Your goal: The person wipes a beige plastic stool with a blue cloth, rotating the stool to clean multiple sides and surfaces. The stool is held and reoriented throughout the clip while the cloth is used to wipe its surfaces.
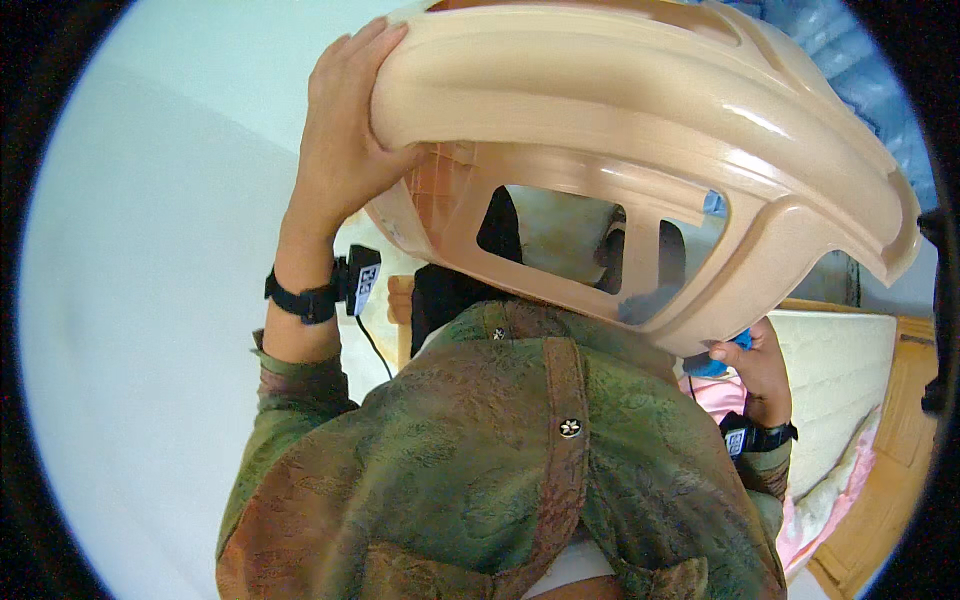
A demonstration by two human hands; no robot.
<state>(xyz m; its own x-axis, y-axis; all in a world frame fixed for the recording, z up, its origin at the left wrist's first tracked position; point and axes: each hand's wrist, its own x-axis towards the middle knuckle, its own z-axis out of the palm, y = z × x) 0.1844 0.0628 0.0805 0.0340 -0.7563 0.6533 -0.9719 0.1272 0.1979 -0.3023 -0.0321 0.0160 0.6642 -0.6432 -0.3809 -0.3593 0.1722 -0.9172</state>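
A large, glossy beige moulded-plastic shell with curved rims and rounded openings is held up in front of my chest. Its full form cannot be told from this angle. My left hand grips its upper left end, fingers over the top and thumb under the rim. Down at the lower right edge, my right hand has its thumb near the plastic and holds a blue cloth. Part of that cloth is hidden behind the shell and my fingers. Ribs show on the inner face at left.
A pale mattress on a wooden bed frame lies to the right, with pink fabric beside my right wrist. A white wall fills the left. Blue sheeting shows at the upper right. Both wrists carry strapped devices with cables.
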